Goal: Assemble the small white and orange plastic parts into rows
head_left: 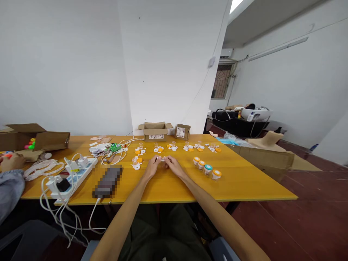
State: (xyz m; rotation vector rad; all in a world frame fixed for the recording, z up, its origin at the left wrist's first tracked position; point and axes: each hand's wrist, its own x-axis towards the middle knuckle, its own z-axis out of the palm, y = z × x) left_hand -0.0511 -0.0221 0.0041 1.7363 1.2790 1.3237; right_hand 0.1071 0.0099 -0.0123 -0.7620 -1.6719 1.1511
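My left hand (153,166) and my right hand (173,166) meet over the middle of the yellow table (168,188). Between their closed fingers is a small clear plastic piece (162,160), mostly covered by the fingertips. Behind the hands, small groups of clear cups, white discs and orange rings (160,149) lie in a row; another group with a white disc (137,166) is left of my left hand. Right of my right hand stand several clear jars, some with orange lids (216,173) and one with a teal lid (208,168).
Two cardboard boxes (155,132) stand at the back edge. On the left are a power strip (76,179) with tangled white cables, a blurred dark device (108,181), a green circuit board (115,147) and another person's hand (12,162). A large carton (261,159) is beyond the right edge.
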